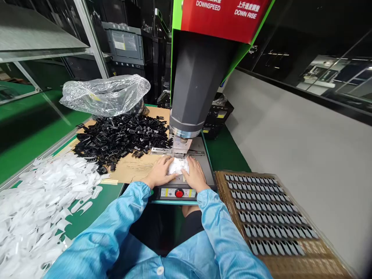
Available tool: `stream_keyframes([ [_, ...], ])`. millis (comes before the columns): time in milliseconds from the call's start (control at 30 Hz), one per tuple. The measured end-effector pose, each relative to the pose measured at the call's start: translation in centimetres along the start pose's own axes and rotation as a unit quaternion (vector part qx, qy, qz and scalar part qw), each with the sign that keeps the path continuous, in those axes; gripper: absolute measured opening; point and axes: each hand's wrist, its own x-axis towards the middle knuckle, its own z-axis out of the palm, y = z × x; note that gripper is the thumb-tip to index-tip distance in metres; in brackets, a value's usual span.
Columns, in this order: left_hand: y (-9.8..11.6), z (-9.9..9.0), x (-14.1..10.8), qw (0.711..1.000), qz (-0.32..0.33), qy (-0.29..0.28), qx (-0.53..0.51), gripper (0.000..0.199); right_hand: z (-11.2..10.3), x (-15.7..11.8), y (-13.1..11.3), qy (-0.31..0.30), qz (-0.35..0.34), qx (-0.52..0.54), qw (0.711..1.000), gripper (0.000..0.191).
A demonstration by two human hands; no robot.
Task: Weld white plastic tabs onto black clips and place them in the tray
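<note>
While hands [159,170] [196,172] cup a white piece [175,166] (rounded), cardboard [130,170] lies flat.

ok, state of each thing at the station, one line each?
Left hand: thumb and fingers spread, at white piece's left side
Right hand: same, at its right side
White piece: between the hands, partly covered
Press head: just beyond the hands; running or not unclear
Red button: uncovered; pressed or not unclear
Black parts: loose heap
White parts: loose heap
Plastic bag: crumpled
Tray: mostly filled, nearest grey row incomplete
</note>
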Motion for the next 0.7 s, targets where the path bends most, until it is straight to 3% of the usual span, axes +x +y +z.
stream_keyframes([
  [267,-0.6,-0.2,0.0,0.991,-0.056,0.079,-0.092,0.072,-0.4,-0.3,0.8,0.067,-0.026,0.116,0.991,0.072],
  [400,-0.8,-0.3,0.5,0.988,-0.060,0.105,-0.100,0.063,-0.9,1.1,1.5,0.097,-0.026,0.132,0.986,0.065],
  [567,-1.3,-0.9,3.6,0.984,-0.050,0.146,-0.089,0.047,-1.8,4.8,1.2,0.103,0.020,0.122,0.987,0.053],
  [700,-1.1,-1.4,7.0,0.989,-0.066,0.109,-0.072,0.045,-2.0,7.5,0.0,0.084,0.061,0.089,0.991,0.049],
])
